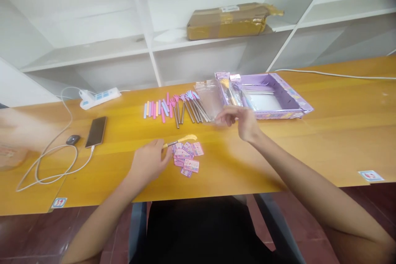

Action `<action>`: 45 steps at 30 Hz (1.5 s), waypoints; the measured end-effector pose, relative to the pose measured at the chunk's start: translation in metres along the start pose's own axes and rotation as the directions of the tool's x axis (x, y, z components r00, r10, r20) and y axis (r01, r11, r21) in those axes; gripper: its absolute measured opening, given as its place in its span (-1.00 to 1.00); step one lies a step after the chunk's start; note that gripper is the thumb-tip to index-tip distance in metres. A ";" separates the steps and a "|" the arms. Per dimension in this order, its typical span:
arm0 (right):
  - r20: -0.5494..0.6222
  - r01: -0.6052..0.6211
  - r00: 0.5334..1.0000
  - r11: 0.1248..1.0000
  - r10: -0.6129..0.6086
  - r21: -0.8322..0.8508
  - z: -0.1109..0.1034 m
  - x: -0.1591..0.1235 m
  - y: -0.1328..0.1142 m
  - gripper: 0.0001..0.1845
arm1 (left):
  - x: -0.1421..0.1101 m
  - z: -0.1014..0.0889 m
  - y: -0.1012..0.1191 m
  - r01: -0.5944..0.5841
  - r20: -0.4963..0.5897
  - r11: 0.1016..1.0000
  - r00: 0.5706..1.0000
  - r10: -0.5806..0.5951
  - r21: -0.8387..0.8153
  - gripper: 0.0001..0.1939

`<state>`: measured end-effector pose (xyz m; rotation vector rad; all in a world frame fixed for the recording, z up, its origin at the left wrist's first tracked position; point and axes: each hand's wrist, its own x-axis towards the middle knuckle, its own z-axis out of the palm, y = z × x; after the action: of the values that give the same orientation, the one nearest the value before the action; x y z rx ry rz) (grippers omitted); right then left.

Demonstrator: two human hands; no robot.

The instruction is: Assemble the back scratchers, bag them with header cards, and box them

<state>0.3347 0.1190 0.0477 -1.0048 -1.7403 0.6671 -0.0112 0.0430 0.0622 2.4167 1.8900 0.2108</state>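
My left hand (150, 159) is closed around the handle of a small yellow back scratcher (186, 137), its hand-shaped head pointing right. Just beneath lies a loose pile of pink and purple printed cards (186, 156). My right hand (243, 121) pinches the lower edge of the clear plastic bags (208, 97), fingertips bent down toward the table. Left of the bags lies a row of back scratchers (193, 107) with metal shafts and pink, purple and blue heads. Beside them is a row of short coloured tubes (156, 108).
A purple tray (292, 99) behind my right hand holds bagged pieces, one with a yellow scratcher head. To the left are a phone (96, 132) on a white cable, a black mouse (73, 140) and a power strip (100, 98). A taped cardboard box (227, 22) rests on the shelf.
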 end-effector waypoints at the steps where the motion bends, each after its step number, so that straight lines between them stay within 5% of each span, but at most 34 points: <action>1: -0.017 -0.010 1.000 0.999 0.010 -0.053 0.002 0.011 0.007 -0.02 | 0.013 -0.002 -0.004 -0.006 0.009 0.998 1.000 0.007 -0.055 -0.69; 7: -0.065 -0.141 0.990 0.921 0.126 -0.362 0.028 0.033 0.040 -0.02 | 0.072 0.025 -0.022 0.020 -0.109 0.959 0.993 -0.053 -0.283 -0.62; 14: 0.095 0.007 0.994 0.842 0.053 -0.539 0.036 0.016 0.048 -0.46 | 0.059 0.045 -0.030 -0.030 -0.174 0.911 0.984 -0.046 -0.411 -0.62; 19: 0.293 0.288 0.953 0.545 -0.080 -0.788 0.046 0.010 0.041 -0.33 | 0.058 0.054 -0.032 -0.057 -0.209 0.834 0.975 -0.071 -0.549 -0.71; 22: 0.350 0.355 0.931 0.468 -0.100 -0.810 0.046 0.007 0.039 -0.29 | 0.060 0.065 -0.034 -0.088 -0.249 0.733 0.962 -0.113 -0.674 -0.73; 26: 0.348 0.369 0.928 0.456 -0.133 -0.810 0.038 0.004 0.040 -0.32 | 0.060 0.070 -0.036 -0.111 -0.265 0.689 0.956 -0.122 -0.716 -0.78; 30: 0.298 0.371 0.927 0.453 -0.225 -0.811 0.032 0.009 0.050 -0.91 | 0.058 0.064 -0.036 -0.161 -0.252 0.677 0.967 -0.036 -0.718 -0.73; 34: 0.156 0.288 0.940 0.459 -0.303 -0.841 0.034 0.016 0.050 -0.77 | 0.056 0.060 -0.031 -0.215 -0.213 0.590 0.974 0.074 -0.778 -0.67; 36: 0.046 0.276 0.906 0.505 -0.421 -0.818 0.038 0.014 0.042 -0.81 | 0.055 0.061 -0.028 -0.179 -0.153 0.514 0.984 0.093 -0.839 -0.67; 39: -0.035 0.409 0.785 0.560 -0.618 -0.721 0.049 0.001 0.022 -0.77 | 0.050 0.066 -0.021 -0.081 -0.030 0.328 0.987 0.157 -0.941 -0.57; 42: 0.096 0.619 0.686 0.510 -0.721 -0.597 0.061 -0.014 0.002 -0.62 | 0.046 0.068 -0.014 0.013 0.062 0.162 0.952 0.300 -0.987 -0.37; 45: 0.324 0.803 0.570 0.428 -0.755 -0.415 0.073 -0.023 -0.009 -0.55 | 0.042 0.066 -0.008 0.044 0.080 0.103 0.923 0.376 -0.994 -0.19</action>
<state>0.2682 0.0952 0.0167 -0.3509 -2.2589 -0.4294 0.0008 0.0877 -0.0011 1.4394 0.6980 0.7636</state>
